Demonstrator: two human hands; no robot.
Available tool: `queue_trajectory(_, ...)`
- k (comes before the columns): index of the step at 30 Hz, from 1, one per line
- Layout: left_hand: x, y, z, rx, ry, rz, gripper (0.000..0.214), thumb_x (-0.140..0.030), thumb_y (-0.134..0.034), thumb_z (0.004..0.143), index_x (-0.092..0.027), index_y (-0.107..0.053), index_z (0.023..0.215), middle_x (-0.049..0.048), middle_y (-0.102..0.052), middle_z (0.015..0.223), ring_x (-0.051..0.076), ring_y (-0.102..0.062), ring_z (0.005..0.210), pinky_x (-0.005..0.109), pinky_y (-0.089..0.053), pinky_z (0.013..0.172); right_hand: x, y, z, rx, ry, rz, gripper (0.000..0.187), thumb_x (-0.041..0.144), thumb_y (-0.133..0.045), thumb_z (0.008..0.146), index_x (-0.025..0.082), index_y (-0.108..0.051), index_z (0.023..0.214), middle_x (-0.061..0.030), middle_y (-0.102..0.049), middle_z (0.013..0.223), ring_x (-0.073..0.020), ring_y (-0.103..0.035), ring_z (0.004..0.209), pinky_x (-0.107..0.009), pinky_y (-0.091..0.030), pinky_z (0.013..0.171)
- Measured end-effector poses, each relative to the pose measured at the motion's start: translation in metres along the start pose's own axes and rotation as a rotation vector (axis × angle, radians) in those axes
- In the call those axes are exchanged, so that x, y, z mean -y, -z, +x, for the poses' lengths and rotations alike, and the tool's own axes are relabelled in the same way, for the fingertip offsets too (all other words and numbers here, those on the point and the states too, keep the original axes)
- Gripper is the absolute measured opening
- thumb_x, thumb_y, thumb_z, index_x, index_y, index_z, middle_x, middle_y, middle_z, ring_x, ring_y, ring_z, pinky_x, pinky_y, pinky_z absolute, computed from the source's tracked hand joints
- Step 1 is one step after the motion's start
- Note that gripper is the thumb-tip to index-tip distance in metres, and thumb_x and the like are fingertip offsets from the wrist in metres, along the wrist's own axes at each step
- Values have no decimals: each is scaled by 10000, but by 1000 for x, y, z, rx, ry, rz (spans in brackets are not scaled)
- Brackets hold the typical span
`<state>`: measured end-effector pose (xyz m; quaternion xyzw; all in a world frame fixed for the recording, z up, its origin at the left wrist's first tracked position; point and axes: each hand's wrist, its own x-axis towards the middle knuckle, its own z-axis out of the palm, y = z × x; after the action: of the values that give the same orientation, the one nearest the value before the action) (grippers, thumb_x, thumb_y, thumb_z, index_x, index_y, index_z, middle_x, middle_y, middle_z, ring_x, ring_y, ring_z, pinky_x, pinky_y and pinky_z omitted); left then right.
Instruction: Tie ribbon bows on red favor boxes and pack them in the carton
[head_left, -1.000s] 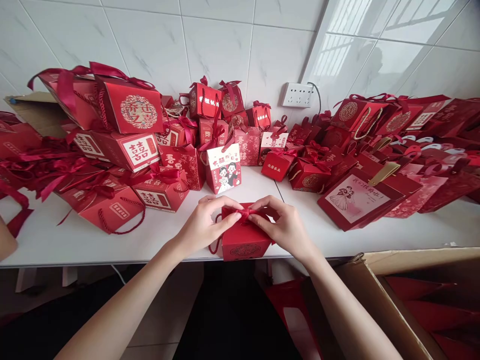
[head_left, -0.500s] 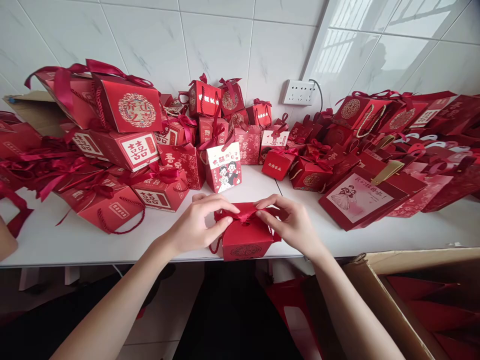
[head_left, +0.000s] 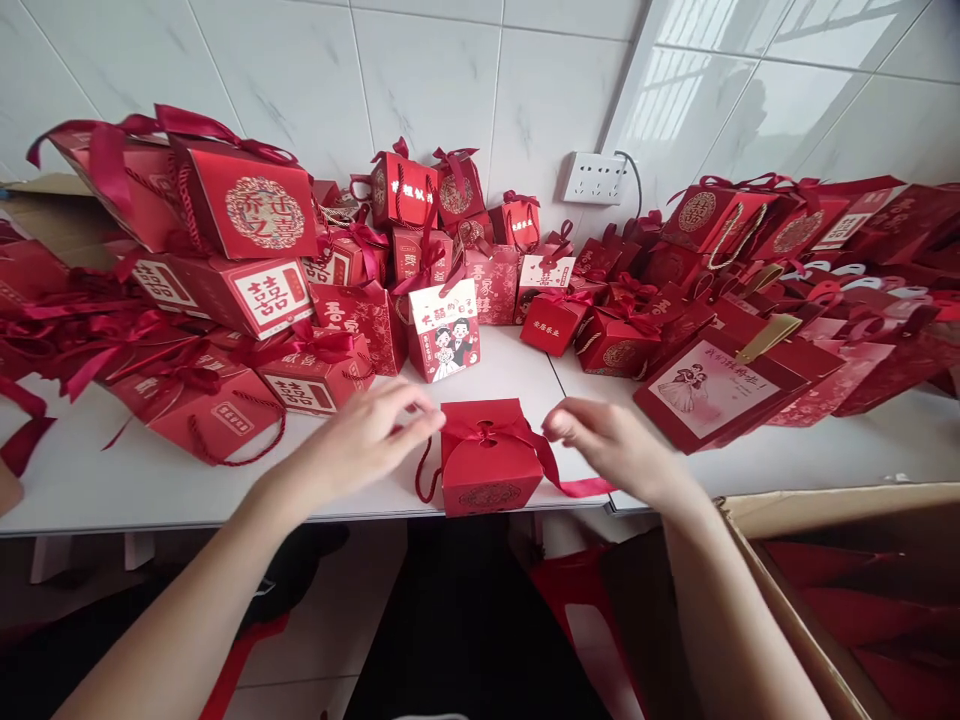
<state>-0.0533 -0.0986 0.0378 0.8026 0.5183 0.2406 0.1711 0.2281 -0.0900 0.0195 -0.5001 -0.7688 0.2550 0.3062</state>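
A red gift box (head_left: 491, 470) with a dark round pattern on its front stands at the table's front edge. Over its top runs a red ribbon (head_left: 517, 436), crossed at the middle, with one tail trailing to the right on the table. Left of the box, my left hand (head_left: 375, 430) pinches thumb and fingers together by the ribbon's left end, which is barely visible. My right hand (head_left: 607, 440), slightly blurred, has its fingers curled closed at the ribbon on the right side. A twisted red cord handle (head_left: 427, 475) hangs at the box's left.
Several finished red boxes with bows are stacked left (head_left: 266, 215) and right (head_left: 720, 220). A white-fronted box (head_left: 444, 330) stands just behind. At lower right is a cardboard carton (head_left: 795, 610) holding red pieces. A power strip (head_left: 596, 178) is on the tiled wall.
My hands have moved apart from the middle of the box top, left hand leftward and right hand rightward. The crossed ribbon now shows, and its right tail lies out on the table.
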Motion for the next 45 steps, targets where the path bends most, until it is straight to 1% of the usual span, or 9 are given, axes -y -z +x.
queue_trajectory(3,-8,-11,1,188,91,-31,342,-508,-428,872,-216,-574,772,-12,-635,739,171,-600,680,245,-445,613,7,-19,4,213,-104,76,477,611,-509,826,182,-538,621,29,-489,526,-100,-405,488,-230,-313,456)
queue_trajectory(6,-5,-15,-1,223,69,-88,357,-532,-474,842,-205,-509,703,-18,-580,719,162,-570,671,236,-424,594,5,-22,5,297,-146,304,485,621,-530,803,188,-473,593,56,-410,500,-77,-333,449,-214,-261,417)
queue_trajectory(9,2,-18,-1,231,44,-211,377,-541,-478,840,-200,-462,681,-20,-518,708,154,-531,670,238,-409,602,1,-21,7,312,-130,478,470,608,-556,796,187,-482,602,59,-417,507,-65,-317,424,-211,-254,403)
queue_trajectory(14,7,-24,-1,262,186,-423,441,-546,-346,900,-201,-405,632,-43,-405,589,126,-425,561,238,-359,561,-2,-21,7,278,-133,584,424,562,-585,805,180,-535,626,48,-449,529,-63,-337,424,-213,-293,422)
queue_trajectory(23,4,-14,-1,377,203,-665,235,-377,-581,808,-178,-507,707,-35,-514,690,110,-492,650,211,-384,610,-11,-23,8,299,-150,583,428,567,-626,772,165,-557,641,15,-516,582,-81,-427,528,-222,-338,521)
queue_trajectory(28,2,-5,4,344,133,-655,345,-448,-506,835,-168,-480,635,-5,-523,592,124,-498,578,245,-384,567,-8,-18,8,322,-173,537,460,595,-585,785,161,-549,639,22,-501,573,-51,-281,443,-218,-202,409)
queue_trajectory(34,7,-9,4,346,95,-394,349,-442,-510,841,-169,-462,630,-47,-395,595,82,-368,542,212,-293,500,-13,-15,8,364,-213,513,478,616,-616,741,152,-545,650,30,-482,564,-35,-247,414,-209,-154,374)
queue_trajectory(41,29,-24,-1,261,24,-443,352,-442,-509,845,-176,-415,633,-48,-381,609,83,-364,549,217,-312,523,-21,-13,10,394,-242,495,497,625,-648,702,143,-542,638,43,-460,529,-20,-236,387,-202,-134,360)
queue_trajectory(45,32,-27,2,390,75,-610,369,-459,-503,841,-179,-404,621,-41,-410,582,94,-413,542,226,-345,524,-20,-9,10,419,-194,495,476,596,-647,725,139,-552,634,35,-468,543,-25,-239,406,-202,-136,366)
